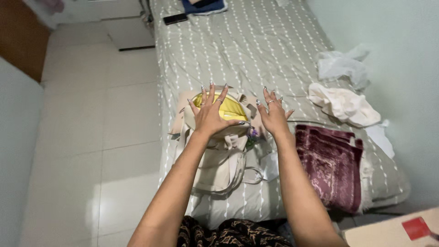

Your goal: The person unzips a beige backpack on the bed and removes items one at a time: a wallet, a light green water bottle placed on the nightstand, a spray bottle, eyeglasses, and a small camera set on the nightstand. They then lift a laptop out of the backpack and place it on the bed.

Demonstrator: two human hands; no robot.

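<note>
My left hand [209,111] is raised with its fingers spread, held over a cream fabric bag [218,167] that lies on the bed [256,50]. A yellow item [232,111] shows in the bag's open top, just behind that hand. My right hand [273,114] is also up with its fingers apart, to the right of the bag, holding nothing. Both hands wear rings and have long nails. A small purple flower [253,133] pokes out beside the bag between my wrists.
A folded maroon patterned cloth [330,162] lies right of the bag. White cloths [343,104] are heaped near the wall. A dark phone [175,18] and blue fabric [203,6] sit at the far end. Tiled floor [96,137] runs along the left.
</note>
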